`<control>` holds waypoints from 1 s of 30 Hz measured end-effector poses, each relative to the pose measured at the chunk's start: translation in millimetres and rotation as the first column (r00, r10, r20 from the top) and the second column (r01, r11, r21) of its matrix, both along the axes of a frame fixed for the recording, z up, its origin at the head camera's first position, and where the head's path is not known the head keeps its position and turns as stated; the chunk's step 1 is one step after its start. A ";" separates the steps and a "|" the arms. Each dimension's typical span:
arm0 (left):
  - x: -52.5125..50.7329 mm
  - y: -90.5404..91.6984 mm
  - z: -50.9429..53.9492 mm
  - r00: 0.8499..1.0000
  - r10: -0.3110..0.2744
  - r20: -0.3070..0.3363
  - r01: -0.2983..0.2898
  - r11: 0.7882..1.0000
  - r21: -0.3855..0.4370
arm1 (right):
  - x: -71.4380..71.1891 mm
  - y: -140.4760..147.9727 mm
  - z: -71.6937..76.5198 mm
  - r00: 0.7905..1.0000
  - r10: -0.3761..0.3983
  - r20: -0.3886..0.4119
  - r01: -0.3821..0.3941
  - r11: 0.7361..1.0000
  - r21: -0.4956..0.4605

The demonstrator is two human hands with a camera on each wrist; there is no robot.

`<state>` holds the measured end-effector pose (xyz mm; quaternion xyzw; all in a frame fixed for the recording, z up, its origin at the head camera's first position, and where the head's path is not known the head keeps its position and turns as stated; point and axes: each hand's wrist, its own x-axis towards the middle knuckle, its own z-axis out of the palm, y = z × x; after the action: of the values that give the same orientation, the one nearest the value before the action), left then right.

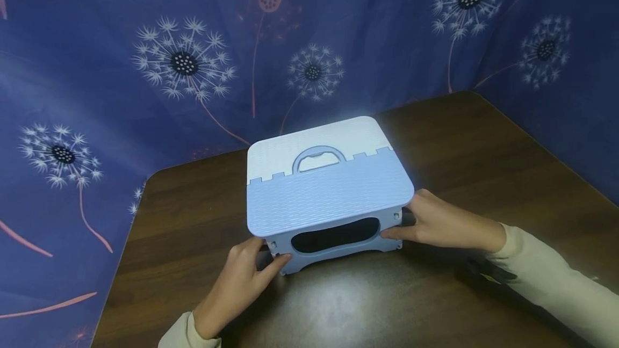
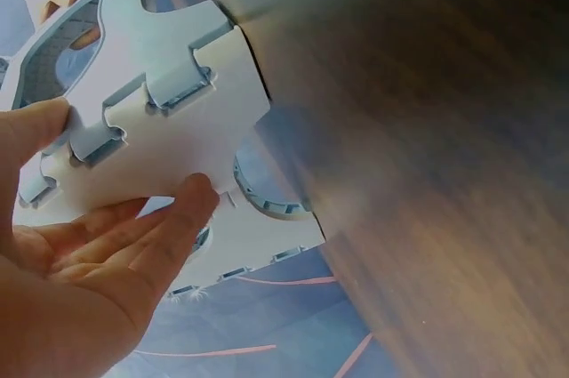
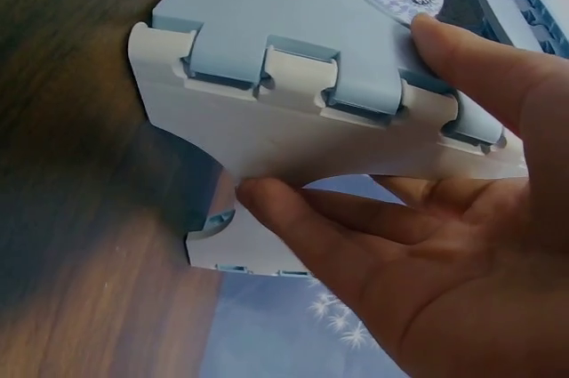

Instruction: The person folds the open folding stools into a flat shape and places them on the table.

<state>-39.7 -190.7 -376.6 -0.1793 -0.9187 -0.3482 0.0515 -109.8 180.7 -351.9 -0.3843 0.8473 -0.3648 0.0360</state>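
Note:
A folding step stool [image 1: 329, 197] with a white and light-blue ridged top stands unfolded on the dark wooden table. An arched handle cutout lies in the middle of its top. My left hand [image 1: 242, 275] grips the front left corner of the legs, thumb on the blue front panel and fingers along the side panel. At the front right corner, my right hand [image 1: 430, 222] holds the legs the same way. Both wrist views show the stool's white side panel [image 2: 187, 147] hinged to the blue panel [image 3: 267, 4]. The far legs are mostly hidden in the head view.
The brown wood-grain table [image 1: 483, 176] extends on all sides of the stool. A blue curtain [image 1: 372, 42] printed with dandelions hangs behind it and along its sides. A small dark item [image 1: 490, 272] shows by the right sleeve, too unclear to identify.

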 end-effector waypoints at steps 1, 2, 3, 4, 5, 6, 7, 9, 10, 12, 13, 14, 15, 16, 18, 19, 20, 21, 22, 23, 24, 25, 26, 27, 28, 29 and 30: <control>0.0 0.0 -0.3 1.000 0.005 -0.003 -0.005 1.000 -0.006 | 0.3 0.2 0.0 1.000 -0.003 -0.003 0.003 1.000 -0.001; 0.1 0.1 -0.5 1.000 0.010 -0.004 -0.010 1.000 -0.015 | 0.6 0.3 -0.1 1.000 -0.005 -0.009 0.005 1.000 0.000; 0.2 0.1 -0.7 1.000 0.012 -0.004 -0.012 1.000 -0.018 | 0.9 0.4 -0.1 1.000 -0.006 -0.014 0.006 1.000 0.001; 0.3 0.1 -0.8 1.000 0.014 -0.006 -0.015 1.000 -0.023 | 1.0 0.4 -0.2 1.000 -0.006 -0.019 0.006 1.000 0.002; 0.3 0.1 -1.0 1.000 0.016 -0.008 -0.016 1.000 -0.024 | 1.1 0.4 -0.3 1.000 -0.005 -0.027 0.005 1.000 0.003; 0.2 0.1 -1.2 1.000 0.016 -0.011 -0.016 1.000 -0.023 | 1.0 0.3 -0.4 0.999 -0.005 -0.032 0.005 1.000 0.001; 0.0 0.1 -1.4 1.000 0.014 -0.013 -0.014 1.000 -0.018 | 0.8 0.0 -0.5 0.999 -0.002 -0.038 0.001 1.000 -0.003; -0.5 0.4 -1.4 1.000 0.008 -0.005 -0.008 1.000 0.006 | 0.0 -0.5 -0.8 0.999 0.007 -0.048 -0.008 1.000 -0.013; -1.0 0.5 -1.4 1.000 0.005 0.001 -0.005 1.000 0.020 | -0.5 -0.8 -0.9 0.999 0.013 -0.048 -0.013 1.000 -0.019; -2.1 0.7 -1.9 1.000 -0.001 0.019 0.000 0.999 0.052 | -1.7 -1.4 -1.4 0.999 0.025 -0.042 -0.026 0.999 -0.033; -2.6 0.7 -1.9 0.999 -0.002 0.033 0.000 0.998 0.066 | -2.2 -1.7 -1.7 0.999 0.032 -0.037 -0.034 0.999 -0.039; -3.0 0.6 -2.1 0.999 -0.004 0.043 0.001 0.997 0.077 | -2.8 -2.0 -2.1 0.999 0.039 -0.028 -0.040 0.998 -0.046; -3.4 0.6 -2.3 0.999 -0.005 0.052 0.001 0.996 0.085 | -3.0 -2.0 -2.6 0.999 0.045 -0.020 -0.046 0.998 -0.054; -3.8 0.5 -2.4 0.998 -0.007 0.061 0.001 0.996 0.090 | -3.2 -2.2 -3.2 0.999 0.051 -0.016 -0.052 0.997 -0.060; -4.3 0.1 -2.8 0.997 -0.011 0.074 0.004 0.995 0.102 | -3.3 -2.3 -4.2 0.998 0.059 -0.008 -0.059 0.996 -0.069; -4.5 -0.2 -3.0 0.997 -0.014 0.079 0.006 0.995 0.103 | -3.1 -2.4 -4.6 0.998 0.062 -0.006 -0.062 0.995 -0.072; -4.7 -0.5 -3.1 0.996 -0.017 0.082 0.009 0.994 0.106 | -3.0 -2.4 -4.9 0.998 0.064 -0.001 -0.064 0.995 -0.075; -4.8 -0.8 -3.3 0.996 -0.022 0.086 0.012 0.994 0.109 | -2.8 -2.4 -5.2 0.998 0.066 0.003 -0.066 0.995 -0.077; -5.0 -1.2 -3.5 0.996 -0.027 0.089 0.017 0.993 0.113 | -2.6 -2.3 -5.5 0.998 0.069 0.005 -0.069 0.995 -0.079; -5.2 -1.6 -3.6 0.995 -0.033 0.089 0.023 0.993 0.115 | -2.4 -2.2 -5.8 0.997 0.072 0.012 -0.070 0.994 -0.082; -5.3 -1.9 -3.7 0.995 -0.040 0.089 0.030 0.993 0.118 | -2.4 -2.1 -6.0 0.997 0.075 0.018 -0.073 0.994 -0.085; -5.4 -2.3 -3.8 0.995 -0.048 0.088 0.037 0.992 0.119 | -2.3 -2.1 -6.2 0.996 0.081 0.023 -0.078 0.993 -0.089; -5.7 -2.6 -4.0 0.995 -0.056 0.085 0.046 0.992 0.120 | -2.3 -2.1 -6.4 0.996 0.086 0.028 -0.083 0.992 -0.093; -5.8 -3.1 -4.1 0.994 -0.067 0.084 0.056 0.991 0.125 | -2.3 -2.3 -6.5 0.995 0.092 0.032 -0.088 0.991 -0.096; -6.0 -3.5 -4.2 0.994 -0.078 0.082 0.067 0.989 0.130 | -2.3 -2.5 -6.6 0.995 0.098 0.034 -0.095 0.991 -0.099; -6.1 -3.9 -4.4 0.993 -0.090 0.080 0.078 0.988 0.134 | -2.2 -2.8 -6.6 0.994 0.105 0.039 -0.100 0.990 -0.102; -6.4 -4.5 -4.3 0.992 -0.102 0.080 0.090 0.986 0.140 | -2.4 -2.9 -6.3 0.993 0.110 0.041 -0.105 0.989 -0.104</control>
<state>-46.1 -195.1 -380.8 -0.2042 -0.8845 -0.4195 0.0068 -112.1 177.7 -358.1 -0.4220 0.8047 -0.4138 0.0560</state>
